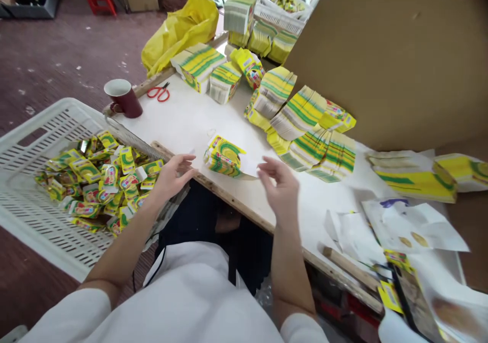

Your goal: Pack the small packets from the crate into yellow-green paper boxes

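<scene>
My left hand [176, 174] is raised over the table's front edge, left of a small stack of yellow-and-green printed cartons [224, 155]. Its fingers are stretched and slightly apart, with nothing plainly in them. To the right of that stack hovers my right hand [281, 186], fingers bent and loosely spread. A white paper flap [249, 164] sticks out of the stack toward its fingertips; whether they touch is unclear. The stack lies on the white tabletop [179, 117], printed face up.
A white plastic basket [23, 160] holds many small folded boxes [110, 175] at left. A maroon mug [127, 101] and red-handled scissors [159, 93] rest near the table's left edge. Carton bundles [305, 112] line the back by a cardboard sheet [389, 53]. Another person's sleeve [398, 328] shows lower right.
</scene>
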`<action>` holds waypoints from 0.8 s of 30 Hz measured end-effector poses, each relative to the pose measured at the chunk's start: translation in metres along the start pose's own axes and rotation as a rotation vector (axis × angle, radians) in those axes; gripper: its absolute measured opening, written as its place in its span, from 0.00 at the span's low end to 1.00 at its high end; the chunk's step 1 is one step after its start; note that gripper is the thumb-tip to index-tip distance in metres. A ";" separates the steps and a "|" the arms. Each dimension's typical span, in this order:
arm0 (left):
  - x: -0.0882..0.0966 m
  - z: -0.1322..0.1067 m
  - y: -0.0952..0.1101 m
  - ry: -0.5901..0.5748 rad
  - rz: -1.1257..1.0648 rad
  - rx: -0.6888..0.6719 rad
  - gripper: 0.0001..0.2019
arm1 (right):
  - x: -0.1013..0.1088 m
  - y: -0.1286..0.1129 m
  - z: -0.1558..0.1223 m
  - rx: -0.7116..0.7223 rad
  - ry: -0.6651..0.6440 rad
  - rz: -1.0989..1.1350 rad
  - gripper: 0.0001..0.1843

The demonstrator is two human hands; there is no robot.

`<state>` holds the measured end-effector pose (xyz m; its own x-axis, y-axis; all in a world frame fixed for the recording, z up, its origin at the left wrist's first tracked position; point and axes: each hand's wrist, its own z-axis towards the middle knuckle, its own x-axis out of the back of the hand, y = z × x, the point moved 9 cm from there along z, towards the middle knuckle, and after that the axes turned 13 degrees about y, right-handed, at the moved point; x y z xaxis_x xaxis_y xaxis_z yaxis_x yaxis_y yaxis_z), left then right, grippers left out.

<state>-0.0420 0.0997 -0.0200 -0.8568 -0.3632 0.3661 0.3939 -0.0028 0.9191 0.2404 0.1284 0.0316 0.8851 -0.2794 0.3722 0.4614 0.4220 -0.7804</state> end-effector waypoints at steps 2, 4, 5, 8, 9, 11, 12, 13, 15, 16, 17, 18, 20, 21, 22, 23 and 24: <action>-0.012 0.008 0.000 0.013 -0.067 0.014 0.25 | -0.019 0.006 0.000 0.000 -0.013 -0.068 0.15; -0.023 0.016 -0.003 0.034 -0.112 0.028 0.28 | -0.040 0.012 0.000 0.012 -0.059 -0.180 0.16; -0.028 0.019 -0.005 0.041 -0.123 0.028 0.30 | -0.048 0.015 0.000 0.017 -0.086 -0.233 0.17; -0.047 0.024 -0.005 -0.041 -0.119 -0.002 0.32 | -0.065 0.024 -0.001 0.017 -0.145 -0.327 0.16; -0.052 0.023 -0.005 -0.083 -0.108 -0.017 0.30 | -0.067 0.026 -0.002 0.014 -0.155 -0.333 0.15; -0.058 0.018 -0.003 -0.141 -0.082 -0.029 0.27 | -0.068 0.026 -0.003 0.013 -0.157 -0.327 0.15; -0.057 0.016 -0.003 -0.131 -0.071 -0.030 0.27 | -0.067 0.025 -0.003 0.015 -0.149 -0.318 0.16; -0.052 0.014 -0.002 -0.090 -0.063 -0.032 0.27 | -0.064 0.024 -0.002 0.017 -0.134 -0.308 0.17; -0.038 0.008 0.003 0.057 -0.083 -0.040 0.29 | -0.056 0.018 -0.001 0.007 -0.083 -0.276 0.20; -0.030 0.004 0.006 0.147 -0.122 -0.046 0.30 | -0.052 0.015 0.000 -0.013 -0.056 -0.246 0.22; -0.024 -0.002 0.009 0.221 -0.182 -0.045 0.31 | -0.047 0.012 0.000 -0.043 -0.034 -0.205 0.24; -0.022 -0.008 0.012 0.260 -0.268 -0.031 0.32 | -0.044 0.009 -0.001 -0.080 -0.023 -0.152 0.26; -0.032 -0.020 0.018 0.237 -0.485 0.042 0.35 | -0.043 0.001 -0.009 -0.146 -0.046 -0.026 0.30; -0.041 -0.026 0.021 0.193 -0.593 0.100 0.35 | -0.046 -0.005 -0.015 -0.167 -0.080 0.040 0.31; -0.051 -0.031 0.024 0.145 -0.685 0.168 0.35 | -0.051 -0.011 -0.024 -0.182 -0.123 0.105 0.31; -0.060 -0.035 0.027 0.111 -0.757 0.241 0.35 | -0.057 -0.017 -0.034 -0.197 -0.169 0.172 0.31; -0.067 -0.038 0.029 0.102 -0.810 0.308 0.33 | -0.062 -0.022 -0.045 -0.219 -0.207 0.243 0.30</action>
<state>0.0392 0.0885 -0.0229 -0.7946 -0.4403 -0.4180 -0.4434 -0.0494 0.8949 0.1723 0.0977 0.0035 0.9710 -0.0048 0.2391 0.2325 0.2541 -0.9388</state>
